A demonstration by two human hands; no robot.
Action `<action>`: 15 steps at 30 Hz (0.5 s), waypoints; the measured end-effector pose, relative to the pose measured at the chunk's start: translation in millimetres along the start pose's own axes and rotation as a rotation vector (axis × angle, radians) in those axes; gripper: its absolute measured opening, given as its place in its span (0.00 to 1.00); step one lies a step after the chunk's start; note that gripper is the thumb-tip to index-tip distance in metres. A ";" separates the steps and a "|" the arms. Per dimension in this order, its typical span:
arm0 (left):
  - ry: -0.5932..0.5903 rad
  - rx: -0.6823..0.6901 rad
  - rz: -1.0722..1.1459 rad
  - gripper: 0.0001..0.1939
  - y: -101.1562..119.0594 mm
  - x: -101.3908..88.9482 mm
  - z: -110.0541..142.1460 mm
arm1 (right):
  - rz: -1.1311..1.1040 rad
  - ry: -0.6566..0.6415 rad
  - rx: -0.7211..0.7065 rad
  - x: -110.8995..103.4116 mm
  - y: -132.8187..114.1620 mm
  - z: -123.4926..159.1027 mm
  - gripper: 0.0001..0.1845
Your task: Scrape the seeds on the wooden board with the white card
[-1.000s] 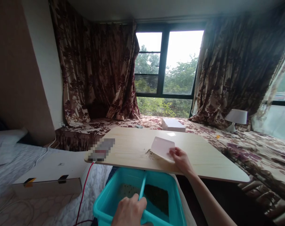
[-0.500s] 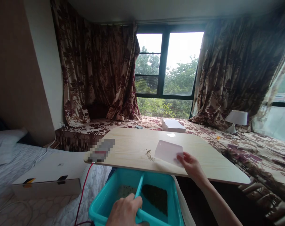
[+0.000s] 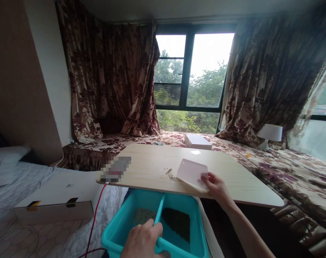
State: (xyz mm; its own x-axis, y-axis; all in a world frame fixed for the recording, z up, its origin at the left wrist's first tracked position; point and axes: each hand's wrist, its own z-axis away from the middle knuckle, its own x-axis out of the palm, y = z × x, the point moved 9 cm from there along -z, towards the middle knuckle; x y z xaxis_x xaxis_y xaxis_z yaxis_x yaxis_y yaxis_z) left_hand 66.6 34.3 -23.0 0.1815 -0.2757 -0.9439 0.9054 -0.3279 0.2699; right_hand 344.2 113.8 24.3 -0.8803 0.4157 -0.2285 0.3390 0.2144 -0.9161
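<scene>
My right hand [image 3: 216, 186] pinches a white plastic scraper card [image 3: 192, 173] and holds it tilted on the light wooden tabletop [image 3: 232, 175], just right of a small pile of dark crumbs [image 3: 170, 174]. My left hand [image 3: 142, 240] is closed over the near rim of a teal plastic bin [image 3: 117, 229] held below the table's front edge. A teal divider splits the bin into two compartments. The right one holds dark granules [image 3: 176, 220], the left a thinner greenish layer.
A blurred-out object [image 3: 116, 168] lies at the table's left edge, with a red cable [image 3: 94, 222] hanging below. A white box [image 3: 197, 141] and a white lamp [image 3: 270, 135] sit on the floral window seat. A white cardboard box [image 3: 60, 193] lies on the bed at left.
The scraper card has shifted right, away from the crumbs, and now rests a little nearer the table's front edge. The bin has slipped slightly left under my left hand.
</scene>
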 end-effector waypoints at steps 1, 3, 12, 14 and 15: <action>-0.005 -0.010 -0.002 0.11 0.0 -0.6 0.7 | 0.001 -0.004 0.003 1.0 0.2 0.5 0.22; -0.008 -0.016 0.001 0.12 1.1 -1.8 2.0 | -0.013 -0.019 0.008 2.7 2.5 0.6 0.23; 0.026 -0.031 -0.017 0.09 1.5 -0.6 1.6 | -0.040 -0.011 0.013 -2.8 11.2 -3.6 0.25; 0.019 -0.028 -0.013 0.09 0.0 1.3 0.7 | -0.019 -0.013 0.013 -1.0 10.4 -2.7 0.25; 0.017 -0.023 -0.009 0.09 -0.6 2.2 0.3 | -0.011 -0.020 0.015 0.4 10.2 -2.0 0.24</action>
State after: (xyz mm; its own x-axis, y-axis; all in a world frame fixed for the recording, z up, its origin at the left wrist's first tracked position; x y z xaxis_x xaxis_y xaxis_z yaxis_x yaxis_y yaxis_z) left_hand 66.3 33.6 -25.2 0.1798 -0.2572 -0.9495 0.9156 -0.3091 0.2571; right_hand 347.9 117.9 15.5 -0.8904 0.3957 -0.2250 0.3244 0.2049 -0.9235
